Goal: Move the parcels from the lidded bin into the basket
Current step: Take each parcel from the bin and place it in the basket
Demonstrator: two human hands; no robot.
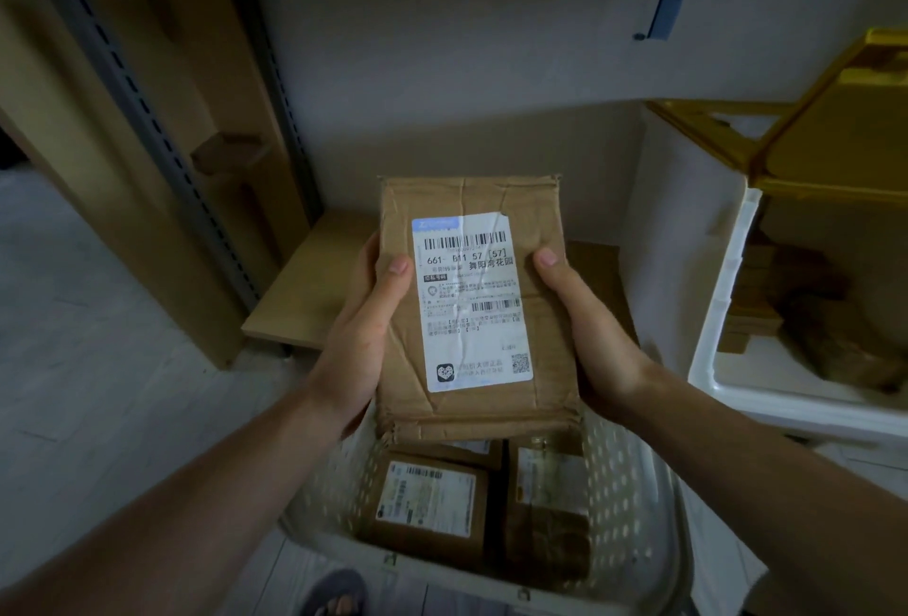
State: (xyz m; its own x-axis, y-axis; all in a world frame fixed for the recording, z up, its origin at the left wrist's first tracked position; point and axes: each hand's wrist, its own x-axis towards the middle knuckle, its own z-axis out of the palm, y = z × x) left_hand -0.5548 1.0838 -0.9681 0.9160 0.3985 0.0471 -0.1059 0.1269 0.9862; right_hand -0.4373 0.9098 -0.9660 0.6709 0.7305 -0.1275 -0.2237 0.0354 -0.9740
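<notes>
At right, against the wall: white lidded bin (712,320), yellow lid (835,144) raised, brown parcels (796,316) inside. Below centre: pale perforated basket (619,478) holding labelled cardboard parcels (427,502). Above the basket: creased cardboard parcel (471,311), white shipping label (469,301) facing up, gripped at both long edges. Left hand (363,335), thumb over the top face, fingers curled beneath. Right hand (584,325), same grip on the opposite edge.

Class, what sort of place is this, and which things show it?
Probably a parcel storeroom: a labelled cardboard parcel in both hands, more parcels in the basket, and metal shelving.
</notes>
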